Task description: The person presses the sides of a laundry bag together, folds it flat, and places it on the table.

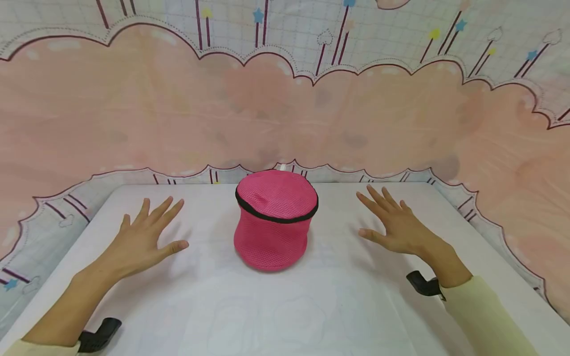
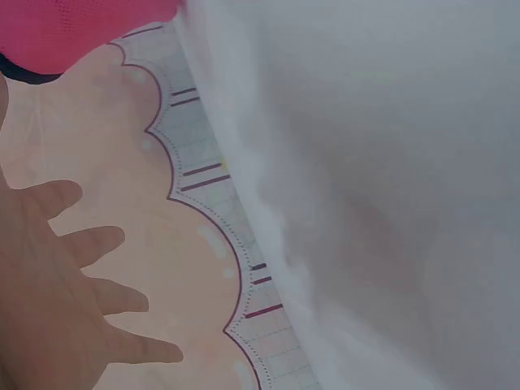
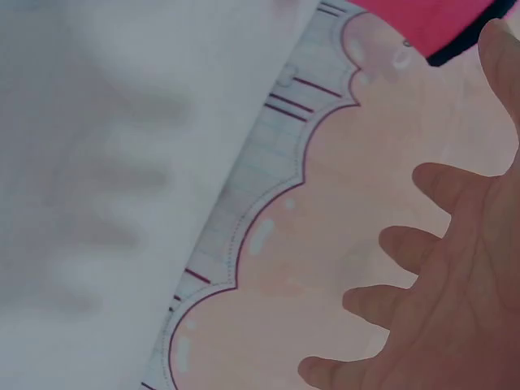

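A pink mesh bag point(image 1: 271, 242), round like a drum with a black band around its upper edge, stands on the white table in the head view. My left hand point(image 1: 144, 237) hovers to the left of it, fingers spread and holding nothing. On the other side, my right hand point(image 1: 396, 225) is likewise held over the table with fingers spread, apart from the bag. Part of the pink bag point(image 2: 73, 32) shows at the top left of the left wrist view. The right wrist view catches the bag point(image 3: 439, 20) at its top right.
The white table point(image 1: 285, 316) reaches back to a hanging cloth point(image 1: 276, 113) printed with peach scallops and small stars. Black wrist mounts point(image 1: 100, 335) sit on both forearms. Light sleeves point(image 1: 485, 316) cover the arms.
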`<control>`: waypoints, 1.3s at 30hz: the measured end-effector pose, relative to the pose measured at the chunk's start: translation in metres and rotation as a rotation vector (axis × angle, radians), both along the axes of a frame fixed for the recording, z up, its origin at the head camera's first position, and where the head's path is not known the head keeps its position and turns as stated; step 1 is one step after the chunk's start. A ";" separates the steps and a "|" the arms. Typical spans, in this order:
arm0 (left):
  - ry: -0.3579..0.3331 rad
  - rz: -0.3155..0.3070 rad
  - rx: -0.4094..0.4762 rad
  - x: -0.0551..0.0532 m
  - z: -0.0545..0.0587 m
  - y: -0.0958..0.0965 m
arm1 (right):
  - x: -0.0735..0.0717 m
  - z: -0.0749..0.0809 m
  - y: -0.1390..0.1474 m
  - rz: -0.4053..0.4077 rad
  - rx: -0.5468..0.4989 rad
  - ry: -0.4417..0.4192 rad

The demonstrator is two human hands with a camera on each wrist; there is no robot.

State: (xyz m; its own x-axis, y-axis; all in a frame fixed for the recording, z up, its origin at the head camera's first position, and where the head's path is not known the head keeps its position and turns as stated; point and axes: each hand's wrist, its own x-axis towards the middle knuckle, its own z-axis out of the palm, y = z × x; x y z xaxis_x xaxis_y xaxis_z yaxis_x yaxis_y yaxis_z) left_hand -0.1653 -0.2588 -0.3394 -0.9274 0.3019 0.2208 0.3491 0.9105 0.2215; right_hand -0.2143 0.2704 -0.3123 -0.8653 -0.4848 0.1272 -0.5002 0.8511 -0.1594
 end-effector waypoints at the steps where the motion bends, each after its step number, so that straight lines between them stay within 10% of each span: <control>1: -0.003 0.001 0.011 0.000 0.001 0.001 | 0.000 0.001 -0.001 0.003 -0.011 -0.001; 32: -0.183 -0.062 0.562 -0.016 0.028 0.080 | -0.015 -0.004 -0.062 0.196 -0.750 -0.409; 39: -0.334 -0.111 0.914 -0.020 0.034 0.098 | -0.015 -0.004 -0.077 0.232 -0.867 -0.496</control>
